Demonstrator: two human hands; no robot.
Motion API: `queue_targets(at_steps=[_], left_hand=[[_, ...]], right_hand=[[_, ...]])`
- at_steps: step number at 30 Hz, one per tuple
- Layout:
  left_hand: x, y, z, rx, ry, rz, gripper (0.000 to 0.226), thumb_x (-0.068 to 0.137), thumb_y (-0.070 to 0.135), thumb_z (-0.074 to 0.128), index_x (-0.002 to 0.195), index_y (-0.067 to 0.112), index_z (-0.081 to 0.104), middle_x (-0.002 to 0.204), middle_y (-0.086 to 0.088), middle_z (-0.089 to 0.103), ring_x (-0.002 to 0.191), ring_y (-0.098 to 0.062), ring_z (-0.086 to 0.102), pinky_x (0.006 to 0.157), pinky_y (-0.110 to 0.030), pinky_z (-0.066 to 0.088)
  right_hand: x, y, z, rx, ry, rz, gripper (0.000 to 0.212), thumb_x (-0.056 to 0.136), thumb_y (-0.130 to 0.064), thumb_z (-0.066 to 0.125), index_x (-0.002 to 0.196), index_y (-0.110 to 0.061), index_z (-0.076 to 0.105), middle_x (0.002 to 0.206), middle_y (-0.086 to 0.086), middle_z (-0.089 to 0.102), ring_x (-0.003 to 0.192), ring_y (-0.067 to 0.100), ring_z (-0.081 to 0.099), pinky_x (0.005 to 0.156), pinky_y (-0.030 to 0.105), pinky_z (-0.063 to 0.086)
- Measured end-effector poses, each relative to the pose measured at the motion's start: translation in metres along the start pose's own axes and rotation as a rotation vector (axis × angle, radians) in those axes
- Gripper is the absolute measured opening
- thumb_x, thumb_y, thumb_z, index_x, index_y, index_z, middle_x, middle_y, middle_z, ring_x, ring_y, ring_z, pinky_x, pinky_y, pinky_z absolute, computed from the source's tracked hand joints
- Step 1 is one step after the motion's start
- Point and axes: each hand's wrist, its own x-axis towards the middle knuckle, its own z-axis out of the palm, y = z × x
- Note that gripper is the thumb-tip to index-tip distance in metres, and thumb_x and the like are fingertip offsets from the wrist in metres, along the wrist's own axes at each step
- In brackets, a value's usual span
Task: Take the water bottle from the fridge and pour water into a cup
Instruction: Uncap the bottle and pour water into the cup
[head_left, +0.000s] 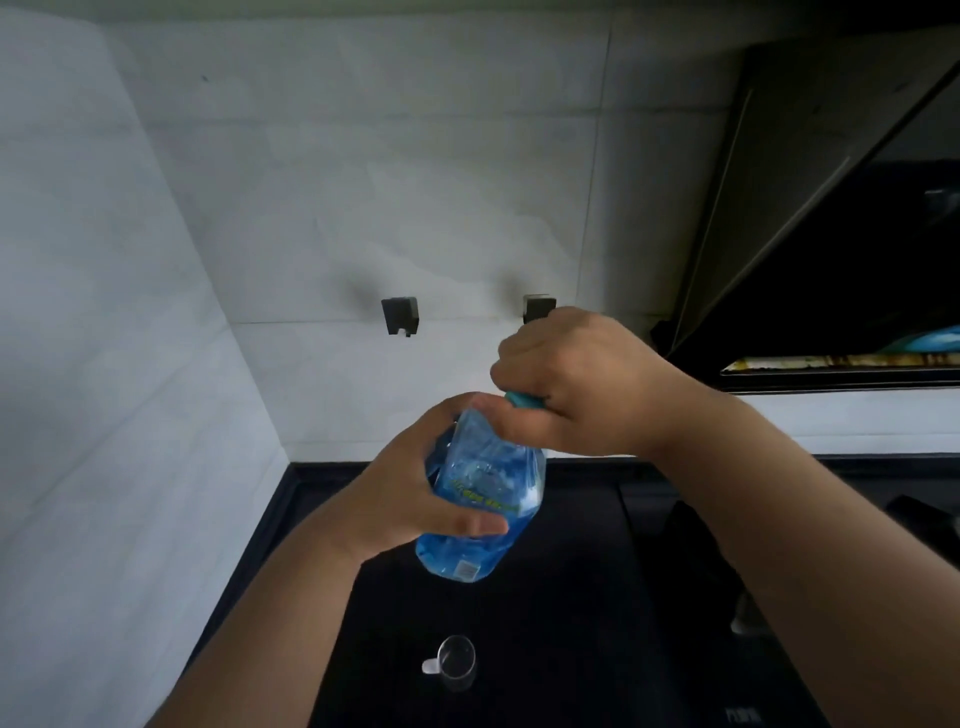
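My left hand (410, 493) wraps around the middle of the water bottle (480, 499), thumb across the front over the label, holding it up in the air above the dark desk (561, 597). The bottle is blue, see-through plastic, tilted so its neck leans up and to the right. My right hand (576, 379) curls over the top, fingers closed around the teal cap (522, 399), which only peeks out under my knuckles. So both hands are clamped on the bottle, one on the body, one on the cap.

Below the bottle, nearer to me, a small clear cup (457, 662) with a white handle on its left side stands upright on the desk, well apart from the bottle. Behind my hands is a pale tiled wall (363, 156) with two small dark hooks (399, 315) fixed to it.
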Motion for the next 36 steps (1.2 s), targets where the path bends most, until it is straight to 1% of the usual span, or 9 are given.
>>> queue_targets(at_steps=[6,13,17,21,25,27,30,33,36], left_hand=[[0.005,-0.001,0.016,0.261,0.252,-0.054,0.086,0.058,0.041,0.099,0.129,0.048,0.050,0.122,0.022,0.062,0.115,-0.002,0.064,0.095,-0.036,0.060],[0.000,-0.009,0.000,0.259,0.079,-0.092,0.097,0.059,0.033,0.101,0.136,0.050,0.046,0.128,0.022,0.061,0.122,-0.003,0.062,0.094,-0.033,0.061],[0.003,-0.009,0.005,0.285,0.101,-0.108,0.095,0.059,0.033,0.101,0.135,0.049,0.046,0.125,0.028,0.060,0.118,0.003,0.061,0.092,-0.026,0.060],[0.006,-0.020,0.012,0.328,0.186,-0.079,0.096,0.057,0.042,0.101,0.135,0.048,0.046,0.128,0.020,0.061,0.120,-0.006,0.063,0.097,-0.036,0.060],[0.006,-0.029,0.020,0.344,0.228,-0.080,0.097,0.054,0.047,0.100,0.134,0.049,0.046,0.128,0.020,0.061,0.118,-0.006,0.064,0.099,-0.038,0.058],[0.005,-0.034,0.021,0.347,0.232,-0.082,0.097,0.054,0.047,0.101,0.134,0.048,0.046,0.128,0.020,0.061,0.119,-0.006,0.063,0.100,-0.038,0.058],[0.004,-0.038,0.019,0.349,0.231,-0.085,0.094,0.056,0.044,0.101,0.133,0.045,0.047,0.127,0.018,0.062,0.118,-0.006,0.064,0.099,-0.038,0.058],[0.003,-0.041,0.019,0.327,0.252,-0.094,0.092,0.056,0.041,0.100,0.132,0.045,0.048,0.125,0.018,0.062,0.116,-0.007,0.065,0.097,-0.040,0.060],[0.005,-0.046,0.021,0.305,0.280,-0.106,0.091,0.056,0.042,0.100,0.131,0.047,0.048,0.125,0.017,0.062,0.118,-0.009,0.064,0.098,-0.041,0.060]], right_hand=[[0.000,-0.011,0.005,-0.102,-0.413,0.769,0.069,0.097,-0.072,0.024,0.073,-0.019,0.061,0.072,-0.003,0.058,0.066,0.015,0.058,0.062,0.031,0.046],[-0.023,-0.007,0.000,0.249,-0.327,0.276,0.039,0.097,-0.066,0.045,0.082,-0.030,0.043,0.078,-0.012,0.046,0.075,0.005,0.045,0.067,0.019,0.033],[-0.032,-0.003,0.001,0.331,-0.387,0.326,0.030,0.098,-0.059,0.052,0.098,-0.030,0.045,0.090,-0.016,0.043,0.090,-0.002,0.043,0.073,0.015,0.034],[-0.034,-0.006,0.002,0.317,-0.420,0.443,0.036,0.096,-0.058,0.057,0.115,-0.028,0.050,0.106,-0.013,0.053,0.086,-0.003,0.049,0.071,0.023,0.041],[-0.033,-0.011,0.008,0.303,-0.410,0.609,0.037,0.096,-0.064,0.053,0.107,-0.029,0.053,0.085,-0.010,0.063,0.069,0.005,0.057,0.059,0.023,0.044],[-0.034,-0.010,0.010,0.314,-0.405,0.564,0.029,0.100,-0.053,0.055,0.105,-0.025,0.054,0.080,-0.011,0.058,0.067,0.006,0.054,0.059,0.024,0.038],[-0.035,-0.006,0.010,0.418,-0.421,0.417,0.012,0.101,-0.027,0.063,0.113,-0.026,0.062,0.103,-0.014,0.058,0.088,0.003,0.056,0.072,0.012,0.038],[-0.036,-0.003,0.019,0.470,-0.338,0.299,0.031,0.086,0.010,0.062,0.091,-0.018,0.071,0.117,-0.003,0.063,0.106,0.004,0.053,0.082,0.002,0.035],[-0.036,-0.007,0.032,0.507,-0.208,0.316,0.029,0.076,0.012,0.063,0.079,-0.017,0.066,0.111,-0.003,0.065,0.106,0.001,0.054,0.085,0.003,0.035]])
